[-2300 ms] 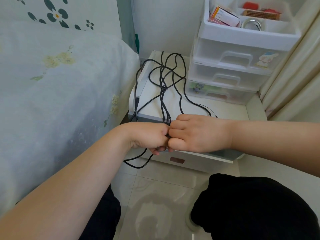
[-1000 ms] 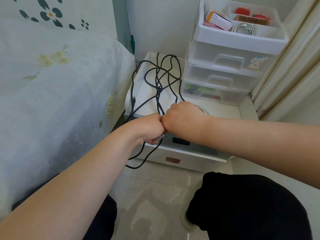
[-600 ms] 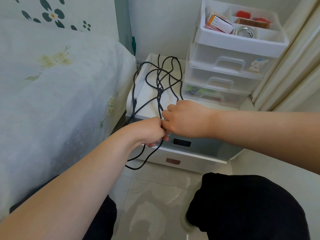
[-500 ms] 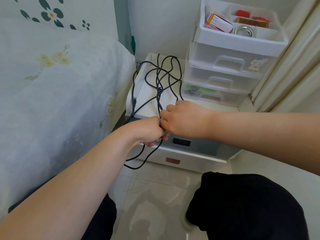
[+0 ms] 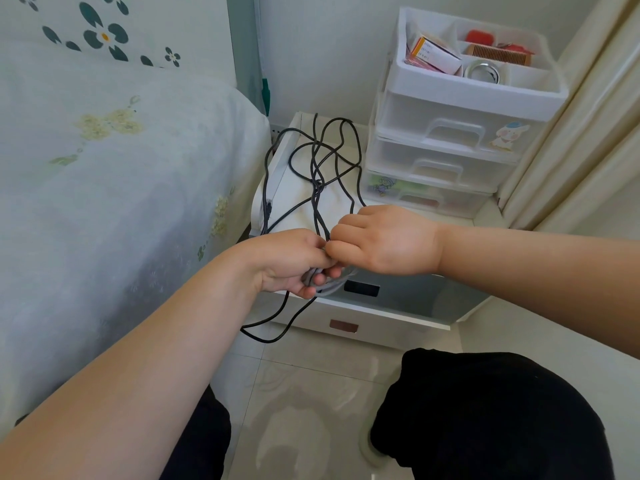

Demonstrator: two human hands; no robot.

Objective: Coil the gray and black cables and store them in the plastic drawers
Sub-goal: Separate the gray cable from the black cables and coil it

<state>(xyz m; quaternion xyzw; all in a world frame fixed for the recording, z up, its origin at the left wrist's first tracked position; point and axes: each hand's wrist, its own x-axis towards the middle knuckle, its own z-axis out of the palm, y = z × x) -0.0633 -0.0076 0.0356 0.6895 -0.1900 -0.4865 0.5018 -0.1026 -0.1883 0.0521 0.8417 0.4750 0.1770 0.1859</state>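
Left hand: left hand (image 5: 294, 259) has its fingers curled round a small bunch of gray cable (image 5: 330, 284). I think it holds the loops tight so they do not spring open.
Right hand: right hand (image 5: 384, 240) is closed too, knuckles up, touching the left hand. It seems to pinch the cable where the two hands meet, but I cannot see its fingertips.
Landmark: the white bedside table (image 5: 391, 313), low by the bed.
Gray cable: in the hands, just in front of the table's front edge. It looks thin, soft and pale, bent into a few short loops that peek out under the left hand.
Black cable: black cable (image 5: 320, 161) lies loose on top of the table in big messy loops that cross each other. One part hangs down over the table's left side with a little plug on it. Another loop droops below the hands, in front of the table, near the floor.
Why so: my guess is that the gray one is being wound first, so the black one just waits where it fell.
Plastic drawers: plastic drawers (image 5: 446, 157) stand on the back right part of the table top. All three look shut. An open tray on top holds small things.
Still to do: finish the gray bunch, wind the black one, open a drawer.
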